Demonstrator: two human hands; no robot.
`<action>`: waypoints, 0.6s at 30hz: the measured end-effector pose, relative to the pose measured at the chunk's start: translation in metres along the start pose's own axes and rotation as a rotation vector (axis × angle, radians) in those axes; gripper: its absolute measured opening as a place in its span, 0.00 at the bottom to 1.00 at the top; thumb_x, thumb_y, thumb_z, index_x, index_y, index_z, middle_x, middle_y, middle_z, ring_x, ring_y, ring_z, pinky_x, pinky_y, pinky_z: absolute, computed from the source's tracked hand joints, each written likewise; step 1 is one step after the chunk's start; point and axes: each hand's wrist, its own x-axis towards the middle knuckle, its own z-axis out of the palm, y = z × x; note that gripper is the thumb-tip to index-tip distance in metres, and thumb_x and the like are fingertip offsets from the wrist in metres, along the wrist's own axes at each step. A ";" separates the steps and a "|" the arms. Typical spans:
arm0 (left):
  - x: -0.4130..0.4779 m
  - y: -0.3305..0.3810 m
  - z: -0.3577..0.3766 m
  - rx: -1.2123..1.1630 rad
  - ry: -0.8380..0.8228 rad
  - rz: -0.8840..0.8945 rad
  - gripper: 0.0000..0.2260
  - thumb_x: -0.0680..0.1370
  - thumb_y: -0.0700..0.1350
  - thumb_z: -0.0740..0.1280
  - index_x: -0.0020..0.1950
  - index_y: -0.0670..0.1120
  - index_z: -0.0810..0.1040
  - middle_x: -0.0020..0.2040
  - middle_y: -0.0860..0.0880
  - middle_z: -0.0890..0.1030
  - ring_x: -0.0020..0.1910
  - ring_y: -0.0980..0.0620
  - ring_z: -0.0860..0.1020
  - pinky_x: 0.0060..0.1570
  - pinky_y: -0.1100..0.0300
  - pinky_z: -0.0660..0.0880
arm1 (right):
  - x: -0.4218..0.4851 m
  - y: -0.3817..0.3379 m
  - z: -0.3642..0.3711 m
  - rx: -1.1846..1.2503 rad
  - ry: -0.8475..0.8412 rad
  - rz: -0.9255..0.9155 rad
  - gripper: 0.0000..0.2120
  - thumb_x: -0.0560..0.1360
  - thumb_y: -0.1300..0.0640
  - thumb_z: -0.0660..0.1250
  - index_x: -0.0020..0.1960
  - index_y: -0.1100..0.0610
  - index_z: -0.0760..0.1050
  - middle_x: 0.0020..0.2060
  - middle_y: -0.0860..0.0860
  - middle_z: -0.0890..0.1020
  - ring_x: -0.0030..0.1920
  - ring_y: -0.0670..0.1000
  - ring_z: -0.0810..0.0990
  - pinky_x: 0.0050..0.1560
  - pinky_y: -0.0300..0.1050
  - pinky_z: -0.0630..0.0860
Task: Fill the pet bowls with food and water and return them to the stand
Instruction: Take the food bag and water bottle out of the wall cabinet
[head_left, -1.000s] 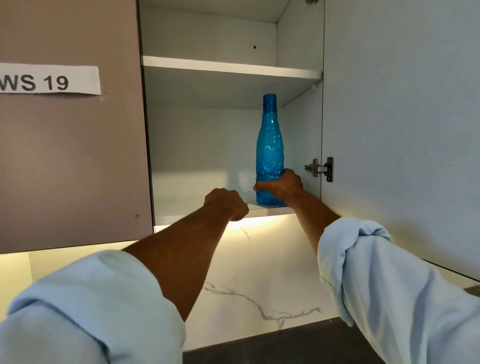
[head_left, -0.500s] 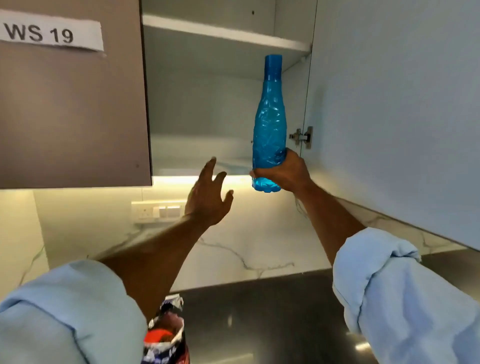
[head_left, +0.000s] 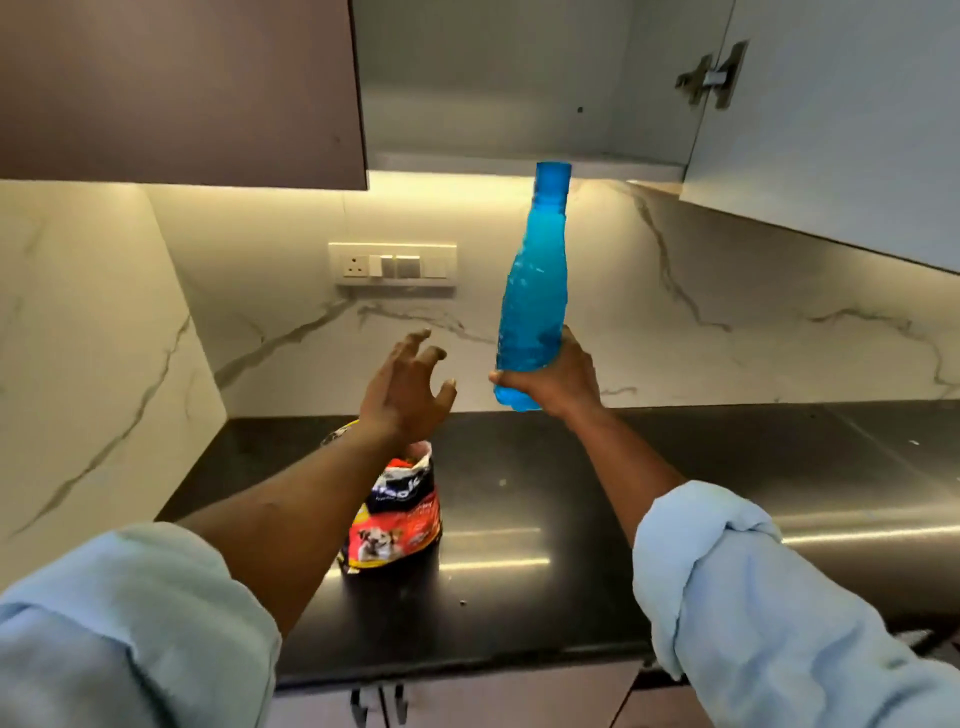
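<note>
My right hand (head_left: 558, 382): fingers wrapped tight around the lower body of the blue bottle (head_left: 532, 291), thumb side facing me; the bottle's base shows just below my grip, its capped neck leaning slightly right of upright, held in the air above the black counter (head_left: 571, 499). My left hand (head_left: 402, 395): fingers (head_left: 415, 345) spread and curled, holding nothing, just left of the bottle's base and apart from it. Directly beneath the left wrist, an opened pet-food bag (head_left: 397, 514) stands on the counter. Beyond both hands, a switch plate (head_left: 393, 264) on the marble backsplash (head_left: 675, 312). Above the bottle's cap, the open cabinet (head_left: 493, 78), its door (head_left: 841, 114) swung out to the right.
</note>
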 end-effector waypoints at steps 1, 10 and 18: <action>-0.011 -0.005 0.004 -0.005 -0.008 -0.019 0.21 0.81 0.55 0.67 0.72 0.47 0.77 0.81 0.46 0.66 0.77 0.44 0.68 0.72 0.47 0.71 | -0.006 0.007 0.012 0.003 -0.020 0.020 0.45 0.61 0.34 0.83 0.69 0.51 0.70 0.60 0.47 0.82 0.58 0.51 0.82 0.56 0.47 0.80; -0.086 -0.036 0.039 0.080 -0.045 0.138 0.24 0.82 0.59 0.60 0.70 0.45 0.79 0.75 0.45 0.74 0.73 0.45 0.73 0.72 0.49 0.72 | -0.051 0.082 0.087 0.075 -0.169 0.140 0.42 0.60 0.42 0.87 0.66 0.51 0.71 0.58 0.48 0.82 0.59 0.51 0.82 0.55 0.44 0.79; -0.096 -0.038 0.069 0.298 -0.083 0.172 0.31 0.81 0.61 0.57 0.81 0.48 0.66 0.82 0.46 0.64 0.83 0.46 0.59 0.82 0.41 0.50 | -0.064 0.140 0.127 0.124 -0.207 0.241 0.40 0.55 0.42 0.88 0.61 0.47 0.74 0.54 0.44 0.82 0.55 0.48 0.83 0.56 0.47 0.83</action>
